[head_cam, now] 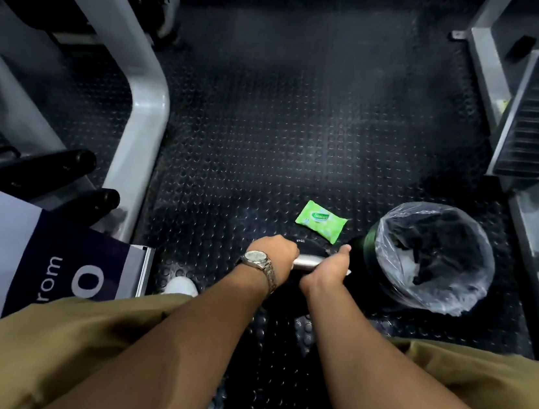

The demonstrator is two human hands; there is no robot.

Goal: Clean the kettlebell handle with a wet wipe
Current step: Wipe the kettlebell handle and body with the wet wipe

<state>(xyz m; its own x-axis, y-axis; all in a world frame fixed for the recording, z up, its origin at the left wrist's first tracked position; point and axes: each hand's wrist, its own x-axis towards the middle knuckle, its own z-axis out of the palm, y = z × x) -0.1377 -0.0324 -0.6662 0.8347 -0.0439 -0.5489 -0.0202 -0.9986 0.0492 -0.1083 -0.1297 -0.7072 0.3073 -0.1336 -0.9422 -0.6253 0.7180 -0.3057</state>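
A black kettlebell (310,246) stands on the studded rubber floor between my feet, its silver handle (306,262) running left to right. My left hand (275,252), a metal watch on its wrist, grips the handle's left end. My right hand (330,267) grips the right end, thumb raised. Most of the kettlebell's body is hidden under my hands and forearms. A green pack of wet wipes (321,221) lies flat on the floor just beyond the kettlebell, apart from both hands. No loose wipe shows in either hand.
A black bin (431,258) lined with a clear plastic bag stands right of the kettlebell, close to my right hand. Grey gym machine frames (146,114) flank the left and right (536,118). A white and dark blue sign (60,267) leans at lower left.
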